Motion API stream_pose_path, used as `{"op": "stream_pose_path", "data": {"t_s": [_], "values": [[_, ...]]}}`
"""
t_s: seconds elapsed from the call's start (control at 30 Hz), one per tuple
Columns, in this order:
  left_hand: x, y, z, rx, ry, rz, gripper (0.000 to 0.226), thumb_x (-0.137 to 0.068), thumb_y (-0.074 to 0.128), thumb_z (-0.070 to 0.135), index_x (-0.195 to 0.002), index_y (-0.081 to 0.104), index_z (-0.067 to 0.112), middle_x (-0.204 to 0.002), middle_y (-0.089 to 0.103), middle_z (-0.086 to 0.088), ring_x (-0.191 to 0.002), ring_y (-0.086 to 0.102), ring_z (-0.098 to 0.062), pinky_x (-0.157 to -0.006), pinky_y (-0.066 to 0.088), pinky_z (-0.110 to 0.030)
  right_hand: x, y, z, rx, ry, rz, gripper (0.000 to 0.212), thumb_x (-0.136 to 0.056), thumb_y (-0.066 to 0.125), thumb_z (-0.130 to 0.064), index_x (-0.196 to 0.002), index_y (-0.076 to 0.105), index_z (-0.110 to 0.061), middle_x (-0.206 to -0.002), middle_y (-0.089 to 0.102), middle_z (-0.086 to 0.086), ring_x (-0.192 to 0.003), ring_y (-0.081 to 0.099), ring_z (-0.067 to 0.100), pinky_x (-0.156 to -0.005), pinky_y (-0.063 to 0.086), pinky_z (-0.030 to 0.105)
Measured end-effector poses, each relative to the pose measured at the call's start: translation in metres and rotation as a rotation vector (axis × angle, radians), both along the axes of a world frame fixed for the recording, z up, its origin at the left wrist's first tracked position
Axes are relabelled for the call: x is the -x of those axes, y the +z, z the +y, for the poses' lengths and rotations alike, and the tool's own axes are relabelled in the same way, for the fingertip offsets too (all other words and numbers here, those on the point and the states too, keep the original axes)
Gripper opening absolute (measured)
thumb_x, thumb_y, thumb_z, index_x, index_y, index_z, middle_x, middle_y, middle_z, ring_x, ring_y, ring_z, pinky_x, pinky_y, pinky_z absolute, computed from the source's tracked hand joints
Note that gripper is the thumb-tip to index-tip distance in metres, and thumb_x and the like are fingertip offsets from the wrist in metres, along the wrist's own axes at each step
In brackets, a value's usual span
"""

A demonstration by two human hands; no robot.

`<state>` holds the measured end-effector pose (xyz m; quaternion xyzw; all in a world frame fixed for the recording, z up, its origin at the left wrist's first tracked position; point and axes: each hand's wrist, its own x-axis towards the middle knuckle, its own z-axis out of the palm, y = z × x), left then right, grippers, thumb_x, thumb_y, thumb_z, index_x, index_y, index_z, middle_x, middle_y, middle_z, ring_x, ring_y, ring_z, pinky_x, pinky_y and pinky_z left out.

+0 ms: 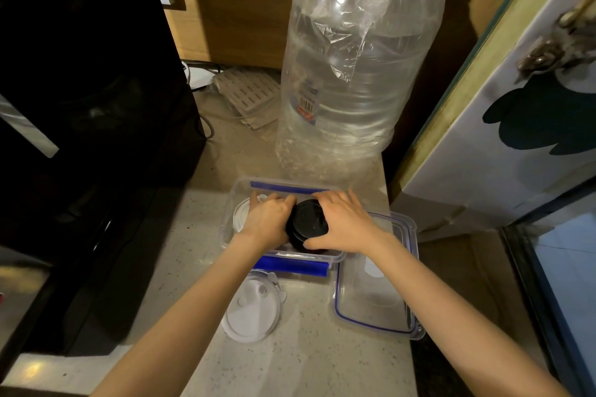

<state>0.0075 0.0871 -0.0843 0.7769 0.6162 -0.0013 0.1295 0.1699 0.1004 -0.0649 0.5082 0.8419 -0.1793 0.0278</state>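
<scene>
A clear plastic box (230, 203) with blue clips stands on the pale counter. Inside it sits a round black lidded container (309, 224). My left hand (267, 219) grips its left side and my right hand (345, 224) curls around its right side and front. A white round lid (240, 213) lies in the box, partly hidden by my left hand. The box's clear lid with a blue seal (374, 296) lies on the counter to the right. Another white round lid (253, 308) lies on the counter in front of the box.
A large water bottle under a clear bag (351, 68) stands right behind the box. A black appliance (90, 138) fills the left side. A slatted white tray (248, 93) lies at the back. A painted cabinet door (503, 126) bounds the right.
</scene>
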Motion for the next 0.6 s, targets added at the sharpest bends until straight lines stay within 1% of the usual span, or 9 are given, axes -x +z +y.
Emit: {"op": "stream_pose_path", "data": {"t_s": [0.07, 0.17, 0.27, 0.33, 0.43, 0.5, 0.6], "values": [[-0.001, 0.000, 0.000, 0.001, 0.005, 0.012, 0.035, -0.078, 0.062, 0.023, -0.109, 0.049, 0.015, -0.113, 0.064, -0.006, -0.120, 0.049, -0.025, -0.110, 0.019, -0.055, 0.001, -0.002, 0.000, -0.054, 0.027, -0.015, 0.084, -0.063, 0.068, -0.057, -0.131, 0.042, -0.015, -0.131, 0.049, 0.010, -0.125, 0.037, 0.027, -0.110, 0.024, 0.042], [-0.001, 0.000, 0.000, -0.007, 0.001, 0.031, 0.035, -0.079, 0.061, 0.023, -0.110, 0.049, 0.014, -0.112, 0.064, -0.008, -0.120, 0.049, -0.025, -0.112, 0.017, -0.056, 0.003, -0.004, 0.000, -0.080, 0.045, -0.061, 0.082, -0.064, 0.068, -0.057, -0.130, 0.044, -0.013, -0.129, 0.049, 0.011, -0.125, 0.036, 0.029, -0.111, 0.024, 0.043], [0.000, -0.003, 0.001, -0.023, -0.030, 0.052, 0.039, -0.078, 0.061, 0.028, -0.112, 0.049, 0.013, -0.113, 0.065, -0.008, -0.117, 0.052, -0.025, -0.116, 0.012, -0.051, 0.005, -0.006, -0.001, -0.102, 0.040, -0.100, 0.084, -0.067, 0.066, -0.058, -0.133, 0.040, -0.013, -0.132, 0.047, 0.012, -0.127, 0.036, 0.030, -0.113, 0.020, 0.048], [0.002, -0.006, 0.002, -0.043, -0.047, 0.052, 0.045, -0.076, 0.063, 0.033, -0.114, 0.049, 0.013, -0.112, 0.066, -0.007, -0.116, 0.054, -0.023, -0.117, 0.006, -0.049, 0.005, -0.006, -0.003, -0.085, 0.008, -0.084, 0.087, -0.068, 0.065, -0.058, -0.137, 0.035, -0.014, -0.137, 0.044, 0.011, -0.130, 0.035, 0.029, -0.115, 0.016, 0.051], [0.004, -0.010, 0.002, -0.058, -0.054, 0.019, 0.055, -0.071, 0.066, 0.040, -0.117, 0.051, 0.014, -0.113, 0.066, -0.005, -0.115, 0.056, -0.021, -0.117, 0.002, -0.050, 0.003, -0.005, -0.007, -0.081, -0.029, -0.039, 0.095, -0.068, 0.066, -0.057, -0.142, 0.026, -0.014, -0.142, 0.041, 0.010, -0.134, 0.033, 0.026, -0.117, 0.011, 0.051], [0.004, -0.009, 0.002, -0.052, -0.046, 0.004, 0.058, -0.070, 0.067, 0.043, -0.118, 0.052, 0.014, -0.113, 0.067, -0.005, -0.114, 0.056, -0.020, -0.116, 0.001, -0.051, 0.002, -0.004, -0.008, -0.089, -0.041, -0.008, 0.095, -0.067, 0.069, -0.055, -0.142, 0.027, -0.014, -0.142, 0.042, 0.009, -0.134, 0.034, 0.025, -0.117, 0.009, 0.050], [0.003, -0.006, 0.001, -0.034, -0.005, -0.002, 0.055, -0.069, 0.069, 0.043, -0.113, 0.053, 0.013, -0.114, 0.065, -0.005, -0.114, 0.056, -0.021, -0.115, -0.001, -0.057, 0.002, -0.002, -0.006, -0.085, -0.042, 0.019, 0.094, -0.065, 0.072, -0.051, -0.140, 0.030, -0.014, -0.142, 0.044, 0.007, -0.134, 0.036, 0.023, -0.118, 0.009, 0.050]]}}
